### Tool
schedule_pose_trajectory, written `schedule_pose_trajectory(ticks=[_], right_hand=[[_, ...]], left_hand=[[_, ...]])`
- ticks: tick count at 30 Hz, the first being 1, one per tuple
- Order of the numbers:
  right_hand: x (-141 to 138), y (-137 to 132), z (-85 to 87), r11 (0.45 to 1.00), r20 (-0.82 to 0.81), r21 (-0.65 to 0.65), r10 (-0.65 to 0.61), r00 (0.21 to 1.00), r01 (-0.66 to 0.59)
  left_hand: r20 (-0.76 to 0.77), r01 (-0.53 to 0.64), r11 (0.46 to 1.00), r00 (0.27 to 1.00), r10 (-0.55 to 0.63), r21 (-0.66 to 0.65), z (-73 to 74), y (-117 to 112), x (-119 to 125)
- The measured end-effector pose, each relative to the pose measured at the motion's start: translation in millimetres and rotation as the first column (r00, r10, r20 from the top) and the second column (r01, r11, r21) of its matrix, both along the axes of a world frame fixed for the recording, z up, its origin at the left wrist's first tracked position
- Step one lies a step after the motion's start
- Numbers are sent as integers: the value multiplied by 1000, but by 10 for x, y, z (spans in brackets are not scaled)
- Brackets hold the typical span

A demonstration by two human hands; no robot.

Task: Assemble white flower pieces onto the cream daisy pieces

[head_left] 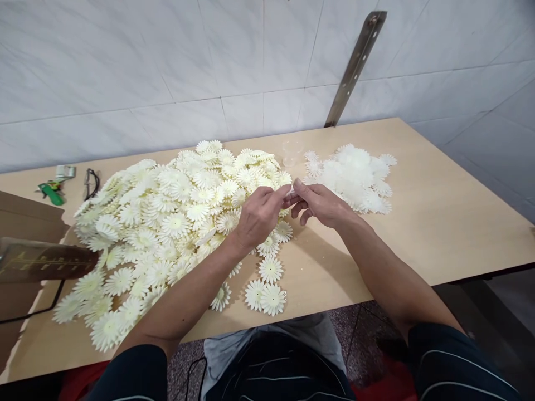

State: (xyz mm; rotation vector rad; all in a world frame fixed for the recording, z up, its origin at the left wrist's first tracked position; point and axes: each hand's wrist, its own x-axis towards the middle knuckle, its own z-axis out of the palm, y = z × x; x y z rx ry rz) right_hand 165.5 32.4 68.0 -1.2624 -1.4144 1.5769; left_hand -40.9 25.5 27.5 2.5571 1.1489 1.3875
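Observation:
Both my hands meet over the middle of a light wooden table (pixel 438 211). My left hand (pixel 259 214) and my right hand (pixel 320 201) pinch a small white flower piece (pixel 291 192) between their fingertips. Under and left of my left hand lies a big heap of cream daisy-shaped flower cut-outs (pixel 167 217). To the right of my right hand sits a smaller pile of whiter flower cut-outs (pixel 355 175). A few single flowers (pixel 267 289) lie near the front edge.
A small clear cup (pixel 291 151) stands behind the hands. A green tool (pixel 52 192) and black glasses (pixel 91 182) lie at the far left. A brown box (pixel 25 223) sits at the left edge. A metal strip (pixel 355 67) leans on the tiled wall.

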Motion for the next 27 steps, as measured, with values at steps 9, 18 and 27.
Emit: schedule_pose_trajectory(ticks=[9,18,27], right_hand=[[66,85,-65,998,-50,-9,-68,996,67],[84,127,-152,986,36,117,-121,992,116],[63,92,-114,958,100,265,-144,985,113]], left_hand=[[79,100,993,991,-105,59,25,2,17],[332,-96,975,930,159,-200,-16,74,6],[326,-104,974,931,167,-200,-13,83,8]])
